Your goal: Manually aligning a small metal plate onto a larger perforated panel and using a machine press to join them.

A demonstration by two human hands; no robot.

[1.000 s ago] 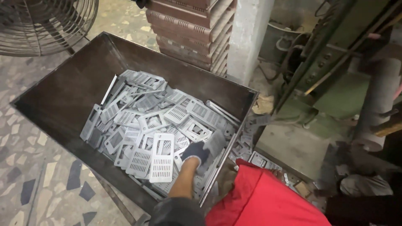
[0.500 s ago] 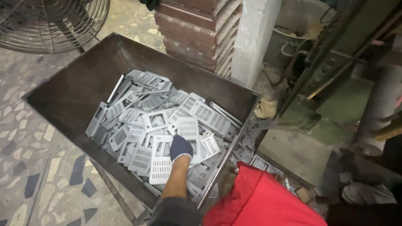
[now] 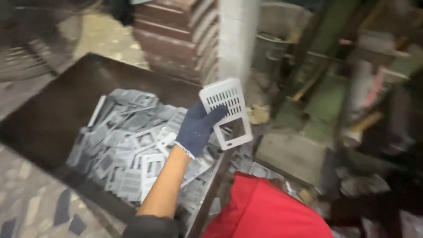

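Plate (image 3: 226, 113): light grey, flat, rectangular, with a block of slots at the top and a square cutout lower down. Held up in the air above the bin's (image 3: 57, 110) right rim, tilted, top edge leaning left.

Left hand (image 3: 197, 128), in a dark blue knit glove with a white cuff, pinches the plate at its left edge. Fingers (image 3: 216, 113) lie across the face just below the slots. Thumb is out of sight, so I can't tell how it sits behind. Forearm is bare, dark sleeve at the elbow.

Right hand is not in frame.

Bin is a dark metal box with sloped walls, open at the top. Pile (image 3: 132, 150) of similar grey plates fills its lower right part, lying flat and overlapping at all angles. A few more lie outside, just past the right rim.

Red cloth (image 3: 264, 211) at bottom centre, close to the camera. Stacked brown trays (image 3: 176, 39) behind the bin, pale post (image 3: 235, 39) beside them. Green machine frame (image 3: 317, 110) to the right, heavily blurred. Patterned floor (image 3: 26, 194) at left.
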